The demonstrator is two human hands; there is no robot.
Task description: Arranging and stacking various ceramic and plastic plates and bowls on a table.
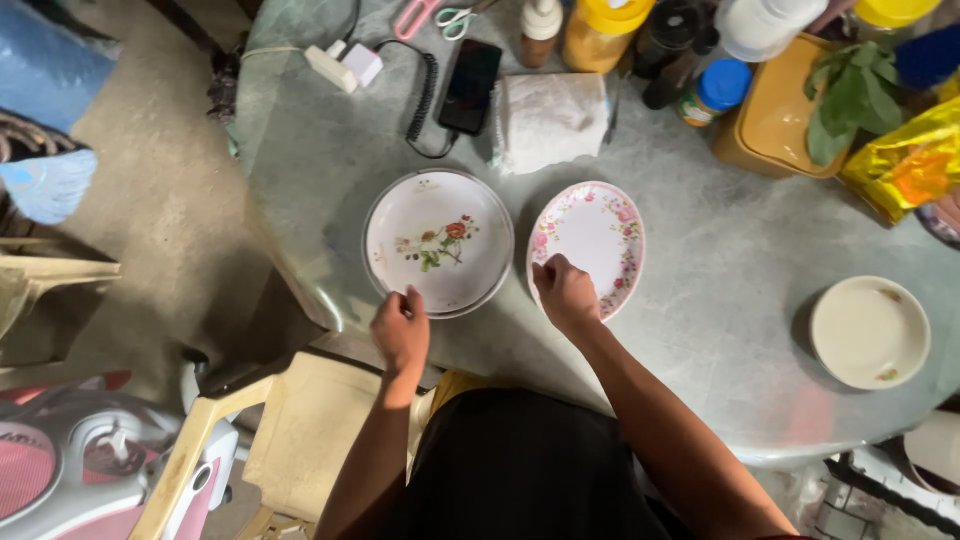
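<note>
Near the desk's (700, 250) front edge, the left hand (401, 331) pinches the rim of the round flowered plate (438, 241) and the right hand (566, 294) grips the oval pink-rimmed plate (590, 243) just beside it; keeping both level seems wise.

We count: two hands, left hand (401, 330) and right hand (565, 293); two flowered plates, round plate (439, 241) and oval plate (590, 243); one cream bowl (869, 332); one phone (470, 85); one folded cloth (549, 120); two scissors (440, 16); two yellow-lidded jars (603, 30); one blue-lidded jar (712, 93).
</note>
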